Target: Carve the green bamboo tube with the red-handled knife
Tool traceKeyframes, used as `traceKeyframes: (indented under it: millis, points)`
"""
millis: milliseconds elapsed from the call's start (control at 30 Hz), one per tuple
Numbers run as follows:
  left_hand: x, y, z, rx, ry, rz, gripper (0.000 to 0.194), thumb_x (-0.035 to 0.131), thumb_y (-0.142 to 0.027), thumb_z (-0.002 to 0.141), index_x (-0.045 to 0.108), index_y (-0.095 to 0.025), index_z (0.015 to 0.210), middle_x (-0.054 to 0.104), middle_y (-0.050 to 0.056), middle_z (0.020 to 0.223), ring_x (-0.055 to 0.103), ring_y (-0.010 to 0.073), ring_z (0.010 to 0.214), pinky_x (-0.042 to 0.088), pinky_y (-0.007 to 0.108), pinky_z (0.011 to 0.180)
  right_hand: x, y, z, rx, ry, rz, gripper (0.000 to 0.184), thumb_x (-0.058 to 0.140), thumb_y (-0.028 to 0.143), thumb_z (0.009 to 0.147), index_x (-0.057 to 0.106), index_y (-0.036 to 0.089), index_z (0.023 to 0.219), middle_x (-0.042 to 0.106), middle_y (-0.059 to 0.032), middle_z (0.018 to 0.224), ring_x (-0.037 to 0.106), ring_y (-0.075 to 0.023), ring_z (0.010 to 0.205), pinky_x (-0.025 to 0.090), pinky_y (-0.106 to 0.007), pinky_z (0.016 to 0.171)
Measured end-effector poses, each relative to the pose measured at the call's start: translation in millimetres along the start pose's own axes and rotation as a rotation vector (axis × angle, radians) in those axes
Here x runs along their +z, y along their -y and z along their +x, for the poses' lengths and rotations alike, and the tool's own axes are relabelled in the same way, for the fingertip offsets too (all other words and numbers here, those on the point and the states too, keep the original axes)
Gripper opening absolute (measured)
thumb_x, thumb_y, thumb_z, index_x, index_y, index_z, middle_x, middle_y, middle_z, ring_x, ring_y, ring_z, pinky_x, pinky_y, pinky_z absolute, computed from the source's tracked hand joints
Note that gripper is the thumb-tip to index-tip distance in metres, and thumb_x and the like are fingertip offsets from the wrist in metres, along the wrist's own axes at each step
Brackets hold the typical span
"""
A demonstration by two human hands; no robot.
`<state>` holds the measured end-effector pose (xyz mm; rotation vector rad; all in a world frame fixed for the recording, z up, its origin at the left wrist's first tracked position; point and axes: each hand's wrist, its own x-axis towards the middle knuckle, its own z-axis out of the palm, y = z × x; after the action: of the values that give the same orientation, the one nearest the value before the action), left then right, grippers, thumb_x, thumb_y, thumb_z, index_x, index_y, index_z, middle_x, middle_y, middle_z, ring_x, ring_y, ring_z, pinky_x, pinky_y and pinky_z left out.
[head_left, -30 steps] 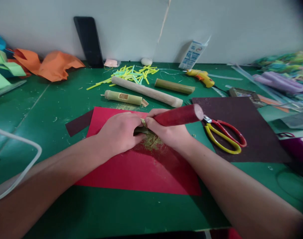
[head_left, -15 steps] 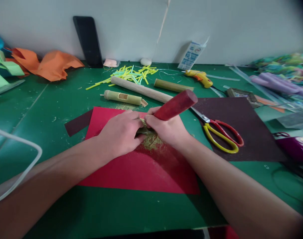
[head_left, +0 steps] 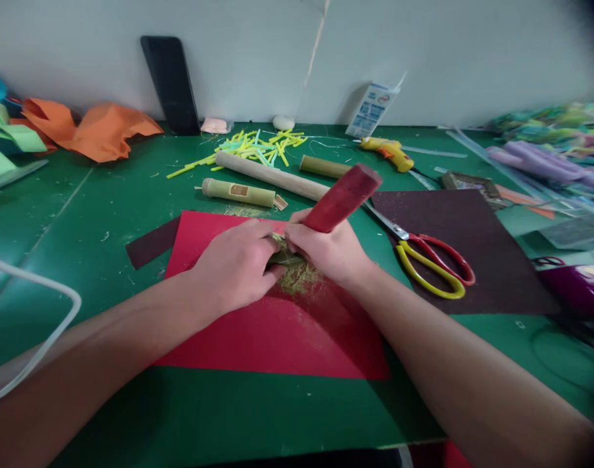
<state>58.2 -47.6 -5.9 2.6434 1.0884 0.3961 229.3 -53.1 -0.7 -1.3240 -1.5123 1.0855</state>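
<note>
From my end I see the left hand [head_left: 241, 260] curled about a bamboo piece [head_left: 288, 259] over the red sheet [head_left: 258, 338], beside greenish shavings [head_left: 299, 281], its thumb and forefinger a little apart around it. The right hand [head_left: 332, 252] has its fingers wrapped closely on a red handle [head_left: 343, 198], tilted up; its working end is hidden. I'd judge the piece light, stiff, apt to roll or split, best pinched along its sides. Scissors [head_left: 433, 263] crowd the right, a pale stick [head_left: 272, 174] the far side; I have more room nearer, past the sheet's edge
</note>
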Motion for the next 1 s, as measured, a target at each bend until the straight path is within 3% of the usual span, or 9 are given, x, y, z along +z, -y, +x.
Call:
traceKeyframes:
  millis: [200,333,567,1000]
  points:
    - [2.8,1.2,1.2,-0.002,0.002,0.043,0.019,0.065,-0.028,0.091,0.073,-0.014,0.101,0.071,0.013,0.106,0.065,0.0320,0.109,0.056,0.048,0.096,-0.7,2.6,-4.2,-0.090,-0.109,-0.066,0.025,0.058,0.025,0.077,0.050,0.021,0.054,0.046,0.0045,0.053,0.039,-0.0092,0.054,0.031,-0.028,0.052]
    - [5.0,1.2,2.4,-0.029,0.003,0.025,0.025,0.063,-0.030,0.092,0.071,-0.013,0.108,0.070,0.014,0.113,0.065,0.0316,0.112,0.055,0.048,0.098,0.6,5.2,-5.5,-0.074,-0.099,-0.076,0.030,0.066,0.035,0.078,0.052,0.022,0.055,0.046,0.0044,0.052,0.036,-0.0091,0.052,0.030,-0.029,0.052]
    - [6.3,2.3,3.7,-0.014,-0.003,0.060,0.023,0.066,-0.032,0.091,0.072,-0.011,0.097,0.070,0.013,0.100,0.066,0.0316,0.104,0.057,0.045,0.089,3.8,-3.9,-2.0,-0.056,-0.150,-0.043,0.021,0.054,0.019,0.073,0.044,0.022,0.054,0.046,0.0046,0.054,0.041,-0.0095,0.055,0.031,-0.028,0.052]
    - [7.3,3.7,3.7,-0.009,-0.001,0.057,0.024,0.064,-0.032,0.092,0.072,-0.011,0.100,0.070,0.014,0.105,0.065,0.0327,0.108,0.057,0.047,0.092,3.5,-6.8,-0.2,-0.080,-0.133,-0.068,0.017,0.053,0.023,0.072,0.047,0.021,0.057,0.046,0.0047,0.058,0.041,-0.0093,0.057,0.033,-0.028,0.054]
